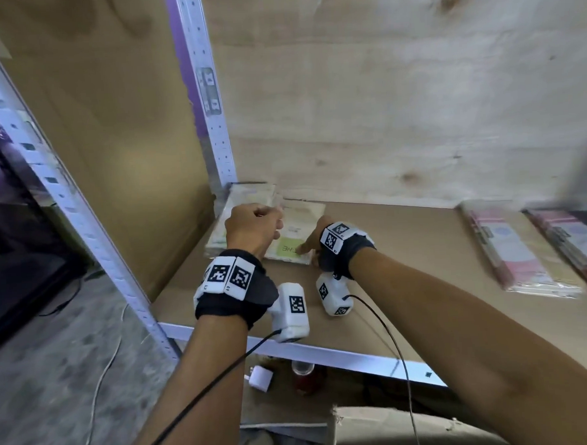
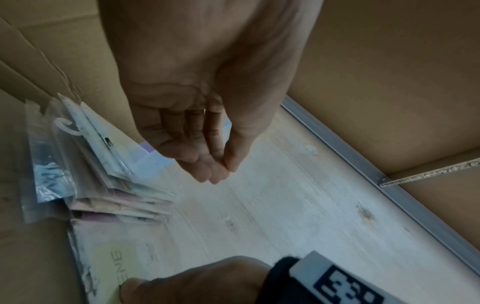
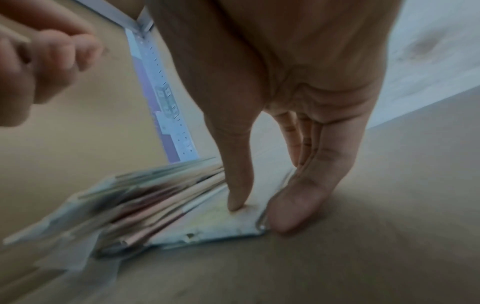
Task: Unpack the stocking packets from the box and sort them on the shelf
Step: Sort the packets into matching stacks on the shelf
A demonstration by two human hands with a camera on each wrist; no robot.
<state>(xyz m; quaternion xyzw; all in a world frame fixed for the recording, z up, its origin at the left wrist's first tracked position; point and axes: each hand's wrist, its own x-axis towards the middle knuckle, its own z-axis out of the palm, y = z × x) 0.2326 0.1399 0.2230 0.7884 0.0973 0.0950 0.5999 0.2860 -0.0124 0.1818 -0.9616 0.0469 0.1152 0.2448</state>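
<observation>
A stack of stocking packets (image 1: 218,235) (image 2: 103,174) (image 3: 142,199) lies in the back left corner of the shelf board (image 1: 388,268). Beside it lies a flat stocking packet (image 1: 291,247) (image 2: 116,257) (image 3: 215,222) with a pale green label. My right hand (image 1: 315,246) (image 3: 259,214) (image 2: 194,281) pinches that packet's near right corner, thumb on top and index finger at the edge. Above the stack hovers my left hand (image 1: 253,229) (image 2: 221,170) (image 3: 52,61), its fingers curled against the thumb and holding nothing.
Two rows of pink packets (image 1: 515,256) (image 1: 575,240) lie on the right of the shelf. A metal upright (image 1: 213,108) and cardboard side panel close the left; plywood closes the back. A cardboard box (image 1: 395,429) sits below, with a white charger (image 1: 260,378) and a jar (image 1: 304,376).
</observation>
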